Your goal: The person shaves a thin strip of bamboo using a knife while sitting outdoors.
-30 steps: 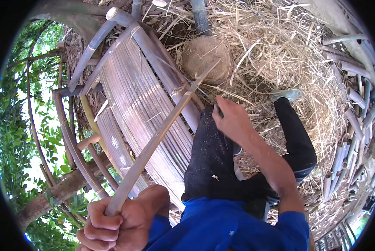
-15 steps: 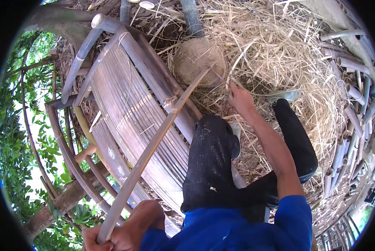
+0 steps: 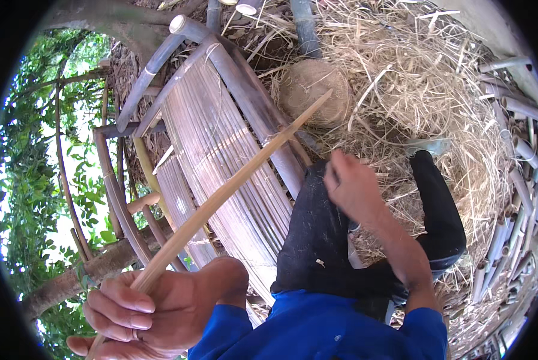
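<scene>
A long, pale strip of split bamboo [image 3: 221, 195] runs slantwise across the view, its tapered tip over a round chopping block [image 3: 317, 90]. My left hand [image 3: 161, 306] is closed round its thick lower end, with a ring on one finger. Above my bent knee [image 3: 308, 228], my right hand [image 3: 356, 186] is curled closed and smeared by motion. A blurred greyish sliver, perhaps a blade, shows between that hand and the block; what my fingers hold is too unclear to name.
A slatted bamboo bench [image 3: 221, 138] stands to the left, close by my leg. Straw-like shavings [image 3: 419, 90] cover the ground ahead and to the right. Cut bamboo poles [image 3: 524, 150] are stacked along the right edge. Green leaves [image 3: 35, 180] show at far left.
My right hand has drawn back toward my knee from near the block. The left hand has risen with the bamboo strip and turned it. The view has shifted, moving the surroundings rightward.
</scene>
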Tool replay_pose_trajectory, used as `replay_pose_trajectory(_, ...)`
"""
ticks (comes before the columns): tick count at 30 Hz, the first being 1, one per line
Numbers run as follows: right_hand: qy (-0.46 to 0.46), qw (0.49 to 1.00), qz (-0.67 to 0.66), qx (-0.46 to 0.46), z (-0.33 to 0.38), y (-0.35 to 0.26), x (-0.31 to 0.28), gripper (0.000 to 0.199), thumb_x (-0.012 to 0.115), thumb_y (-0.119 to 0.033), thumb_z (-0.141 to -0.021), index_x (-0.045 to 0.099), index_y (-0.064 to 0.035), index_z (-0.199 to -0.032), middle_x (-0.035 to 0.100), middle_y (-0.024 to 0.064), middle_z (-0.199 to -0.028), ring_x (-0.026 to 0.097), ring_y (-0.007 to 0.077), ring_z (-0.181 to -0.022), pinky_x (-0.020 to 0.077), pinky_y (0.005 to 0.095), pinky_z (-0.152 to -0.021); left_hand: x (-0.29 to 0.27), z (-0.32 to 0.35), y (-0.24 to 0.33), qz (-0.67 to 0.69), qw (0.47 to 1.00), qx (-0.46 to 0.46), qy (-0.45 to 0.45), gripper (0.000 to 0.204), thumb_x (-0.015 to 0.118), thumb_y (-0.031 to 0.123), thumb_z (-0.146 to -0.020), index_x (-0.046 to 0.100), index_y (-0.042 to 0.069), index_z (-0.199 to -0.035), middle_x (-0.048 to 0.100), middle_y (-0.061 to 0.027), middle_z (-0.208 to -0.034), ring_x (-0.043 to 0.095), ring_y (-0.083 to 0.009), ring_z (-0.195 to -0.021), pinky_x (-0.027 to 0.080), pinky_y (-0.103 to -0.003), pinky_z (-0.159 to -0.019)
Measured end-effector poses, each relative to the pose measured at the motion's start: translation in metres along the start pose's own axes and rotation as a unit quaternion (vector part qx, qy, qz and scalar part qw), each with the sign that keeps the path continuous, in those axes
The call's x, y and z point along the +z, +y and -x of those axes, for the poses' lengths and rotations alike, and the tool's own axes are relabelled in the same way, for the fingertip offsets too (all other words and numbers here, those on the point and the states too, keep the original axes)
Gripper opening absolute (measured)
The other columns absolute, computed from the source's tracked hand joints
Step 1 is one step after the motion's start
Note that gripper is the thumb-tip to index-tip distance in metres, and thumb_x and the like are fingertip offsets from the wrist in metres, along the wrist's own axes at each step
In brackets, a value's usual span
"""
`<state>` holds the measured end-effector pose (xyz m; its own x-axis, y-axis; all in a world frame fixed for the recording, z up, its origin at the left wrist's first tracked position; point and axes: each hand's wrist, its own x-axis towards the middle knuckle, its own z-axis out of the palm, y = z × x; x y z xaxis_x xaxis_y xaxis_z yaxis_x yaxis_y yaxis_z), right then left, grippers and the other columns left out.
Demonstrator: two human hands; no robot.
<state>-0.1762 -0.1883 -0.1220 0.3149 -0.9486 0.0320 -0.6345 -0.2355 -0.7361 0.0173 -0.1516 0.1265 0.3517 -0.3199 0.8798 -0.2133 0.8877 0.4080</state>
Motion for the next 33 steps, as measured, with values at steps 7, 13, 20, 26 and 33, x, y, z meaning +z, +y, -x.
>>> replay_pose_trajectory(7,0.114,0.963,-0.034,-0.242,0.032,-0.101,-0.05,0.009,0.064,-0.014,-0.088,0.06,-0.0093,-0.094,0.055,0.0078,-0.079,0.065,0.0204,-0.057,0.0541,0.0358,-0.046,0.011,0.014,0.0,-0.03,0.999,0.025,0.035,0.038,0.043,0.025,-0.11,0.037,0.004,-0.14,0.032,0.0024,-0.071,0.029,-0.0089,-0.055,0.028,-0.023,-0.046)
replay_pose_trajectory(13,0.035,0.999,0.014,0.015,-0.015,-0.003,0.02,0.018,0.066,-0.012,-0.088,0.057,-0.007,-0.103,0.063,0.0174,-0.08,0.067,0.0341,-0.063,0.0551,0.044,-0.056,0.016,0.013,-0.001,-0.119,0.99,0.06,0.054,0.034,0.048,0.026,-0.108,0.041,0.006,-0.136,0.032,0.0034,-0.07,0.029,-0.0086,-0.055,0.027,-0.024,-0.046)
replay_pose_trajectory(20,-0.032,0.988,0.059,0.142,-0.035,0.177,0.09,0.027,0.056,-0.02,-0.094,0.053,-0.0063,-0.117,0.068,0.0246,-0.093,0.069,0.0459,-0.08,0.0562,0.0563,-0.073,0.004,0.008,-0.001,0.006,0.999,0.034,0.01,0.021,0.048,0.014,-0.106,0.045,0.007,-0.125,0.034,0.0036,-0.069,0.03,-0.0106,-0.057,0.027,-0.025,-0.047)
replay_pose_trajectory(26,-0.094,0.964,0.035,0.246,-0.03,0.19,0.078,0.026,0.053,-0.021,-0.094,0.053,-0.0029,-0.112,0.068,0.029,-0.088,0.067,0.0472,-0.084,0.0513,0.0586,-0.075,0.015,0.009,-0.006,0.123,0.99,-0.067,0.023,0.027,0.055,0.024,-0.1,0.049,0.002,-0.115,0.037,-0.0018,-0.073,0.034,-0.0146,-0.062,0.032,-0.03,-0.053)
replay_pose_trajectory(33,0.031,0.997,-0.046,0.052,-0.002,0.026,0.002,0.018,0.065,-0.015,-0.091,0.055,-0.0029,-0.099,0.063,0.023,-0.076,0.064,0.0428,-0.069,0.0514,0.05,-0.06,0.015,0.005,0.002,0.231,0.964,-0.128,-0.029,0.035,0.055,0.04,-0.103,0.052,0.005,-0.097,0.042,-0.0017,-0.073,0.036,-0.0132,-0.057,0.033,-0.031,-0.05)
